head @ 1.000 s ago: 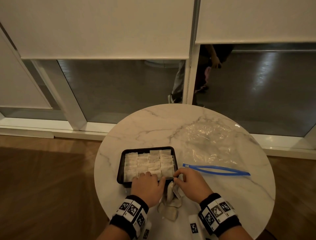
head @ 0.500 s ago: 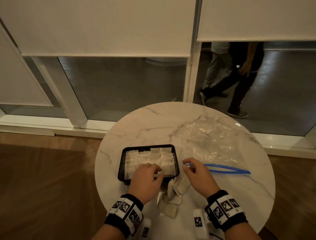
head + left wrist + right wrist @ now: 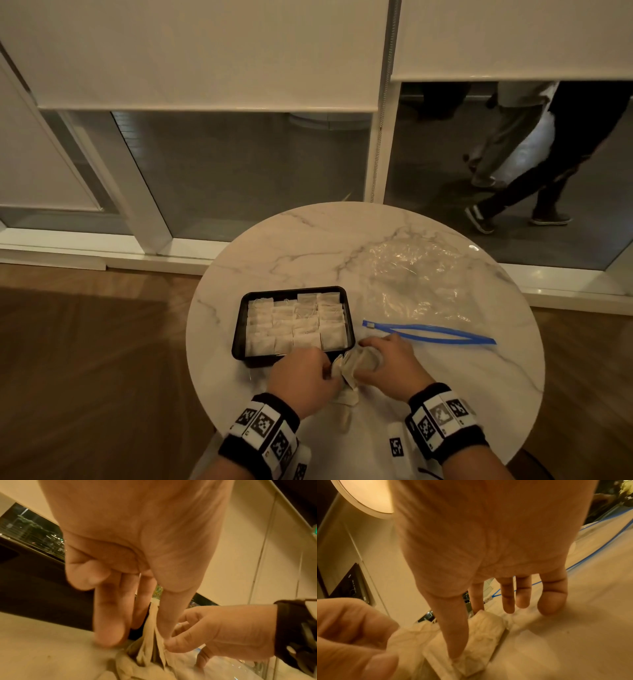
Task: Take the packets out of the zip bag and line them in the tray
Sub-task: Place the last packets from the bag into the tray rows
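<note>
A black tray (image 3: 239, 342) sits on the round marble table, filled with rows of white packets (image 3: 296, 322). The clear zip bag (image 3: 414, 281) lies flat to its right, its blue zip strip (image 3: 435, 334) parted. Just in front of the tray's near right corner lies a small pile of loose packets (image 3: 352, 368). My left hand (image 3: 329, 368) and right hand (image 3: 363, 359) meet on that pile. In the left wrist view the left hand (image 3: 137, 638) pinches packets (image 3: 150, 635) standing on edge. The right hand (image 3: 467, 632) pinches a packet stack (image 3: 482, 635) between thumb and forefinger.
The table edge (image 3: 205, 394) runs close behind my wrists. Beyond the table is a glass wall with roller blinds, and people's legs (image 3: 507, 192) pass outside. More packets (image 3: 347, 399) lie on the marble under my hands.
My left hand has drawn back from the tray's near row to the loose pile. My right hand has moved left from beside the zip strip, and both now hold the packets together.
</note>
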### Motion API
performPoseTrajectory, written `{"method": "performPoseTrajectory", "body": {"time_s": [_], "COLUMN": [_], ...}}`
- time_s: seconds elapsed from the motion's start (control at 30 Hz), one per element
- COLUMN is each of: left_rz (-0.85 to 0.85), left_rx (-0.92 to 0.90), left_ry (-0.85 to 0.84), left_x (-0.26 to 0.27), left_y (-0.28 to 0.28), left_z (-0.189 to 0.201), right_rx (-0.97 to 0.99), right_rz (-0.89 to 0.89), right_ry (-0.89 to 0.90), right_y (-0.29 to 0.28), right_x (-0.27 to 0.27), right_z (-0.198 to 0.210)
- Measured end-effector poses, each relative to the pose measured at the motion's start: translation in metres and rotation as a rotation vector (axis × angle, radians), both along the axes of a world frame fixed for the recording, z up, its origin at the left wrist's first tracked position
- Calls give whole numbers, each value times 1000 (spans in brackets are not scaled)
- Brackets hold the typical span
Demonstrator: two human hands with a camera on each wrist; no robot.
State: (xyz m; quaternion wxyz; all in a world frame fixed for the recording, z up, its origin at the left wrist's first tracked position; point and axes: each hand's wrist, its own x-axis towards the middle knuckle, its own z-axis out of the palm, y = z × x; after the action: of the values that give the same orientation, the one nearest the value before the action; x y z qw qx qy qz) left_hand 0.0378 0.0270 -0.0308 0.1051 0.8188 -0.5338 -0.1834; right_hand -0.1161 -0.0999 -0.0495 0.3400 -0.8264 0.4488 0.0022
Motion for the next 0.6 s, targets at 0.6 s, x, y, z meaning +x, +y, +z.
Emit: {"method": "performPoseTrajectory", "body": {"time_s": [0.6], "left_rz": [-32], "left_rx": [59], "left_ry": [92], "left_x": [-4], "left_y": [1], "left_z": [-15], "right_rx": [130], "right_rz": [42], "right_ry": [-118], "right_y": [2], "right_x": [-12], "right_z": [11]}}
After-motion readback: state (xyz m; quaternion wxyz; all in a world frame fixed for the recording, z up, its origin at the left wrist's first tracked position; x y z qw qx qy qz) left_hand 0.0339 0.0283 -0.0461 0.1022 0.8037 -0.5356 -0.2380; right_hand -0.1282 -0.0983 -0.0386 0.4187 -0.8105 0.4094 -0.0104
